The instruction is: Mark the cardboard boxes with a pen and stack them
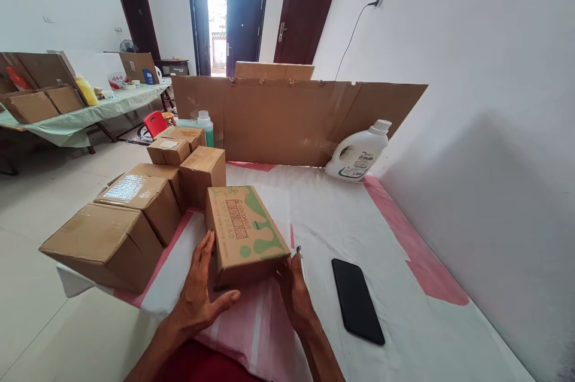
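Two hands steady one green-printed carton on the table.

One cardboard screen (pixel 287 121) stands at 12 o'clock; five plain boxes (pixel 105 244) sit at 9–10; the green-printed carton (pixel 245 232) lies centre, left hand (pixel 200 292) flat against its side, right hand (pixel 294 289) gripping its corner; one jug (pixel 357 154) at 1, one phone (pixel 358 300) at 4.

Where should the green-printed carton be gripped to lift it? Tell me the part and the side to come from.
Grip the green-printed carton by its two long side walls, near the end closest to you, coming in from both sides. It lies flat with its long axis pointing away, and the left hand and right hand already flank that near end. The plain boxes crowd its far left.
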Tool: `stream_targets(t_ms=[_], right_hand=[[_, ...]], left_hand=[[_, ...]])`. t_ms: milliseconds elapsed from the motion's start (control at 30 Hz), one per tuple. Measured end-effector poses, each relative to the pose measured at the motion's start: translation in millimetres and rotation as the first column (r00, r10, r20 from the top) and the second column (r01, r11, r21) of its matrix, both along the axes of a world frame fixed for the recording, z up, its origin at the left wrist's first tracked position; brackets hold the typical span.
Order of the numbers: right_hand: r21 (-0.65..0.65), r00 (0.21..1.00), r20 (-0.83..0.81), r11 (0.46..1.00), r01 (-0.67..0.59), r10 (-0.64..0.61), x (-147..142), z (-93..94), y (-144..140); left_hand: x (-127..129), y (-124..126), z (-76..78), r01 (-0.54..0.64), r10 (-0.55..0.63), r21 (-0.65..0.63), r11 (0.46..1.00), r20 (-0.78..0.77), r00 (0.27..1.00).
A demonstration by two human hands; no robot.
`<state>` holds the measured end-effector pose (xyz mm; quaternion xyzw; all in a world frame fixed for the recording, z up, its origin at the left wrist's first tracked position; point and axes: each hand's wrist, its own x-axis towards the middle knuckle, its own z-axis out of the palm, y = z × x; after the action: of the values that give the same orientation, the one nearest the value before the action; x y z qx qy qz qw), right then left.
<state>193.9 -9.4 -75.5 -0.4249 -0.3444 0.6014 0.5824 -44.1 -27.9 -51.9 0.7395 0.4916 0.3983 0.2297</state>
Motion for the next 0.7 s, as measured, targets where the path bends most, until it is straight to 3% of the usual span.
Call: stream_targets(t_ms=[133, 333, 433, 533, 700], right_hand=[[0.075, 0.987, 0.160, 0.996, -0.043, 0.031, 11, 25.6, -10], [0.279, 0.952, 0.276, 0.959, 0.053, -0.133, 15, 58.2, -20], [0.354, 0.927, 0.334, 0.934, 0.044, -0.170, 9, 62.3, -18], [0.377, 0.917, 0.350, 0.925, 0.048, -0.190, 0, 60.2, -13], [0.285, 0.922, 0.354, 0.957, 0.053, -0.156, -10, 45.8, 4]], left_hand=[[-9, -1, 25.6, -0.014, 0.015, 0.051, 0.999, -0.028, 0.999], [-14, -3, 63.9, 0.015, -0.022, 0.049, 0.999, 0.135, 0.991], [-12, 0, 63.7, 0.036, -0.039, 0.025, 0.999, 0.141, 0.989], [-7, 5, 53.9, -0.007, 0.004, 0.016, 1.000, 0.187, 0.982], [4, 6, 47.5, -0.088, 0.076, 0.091, 0.992, 0.127, 0.989]])
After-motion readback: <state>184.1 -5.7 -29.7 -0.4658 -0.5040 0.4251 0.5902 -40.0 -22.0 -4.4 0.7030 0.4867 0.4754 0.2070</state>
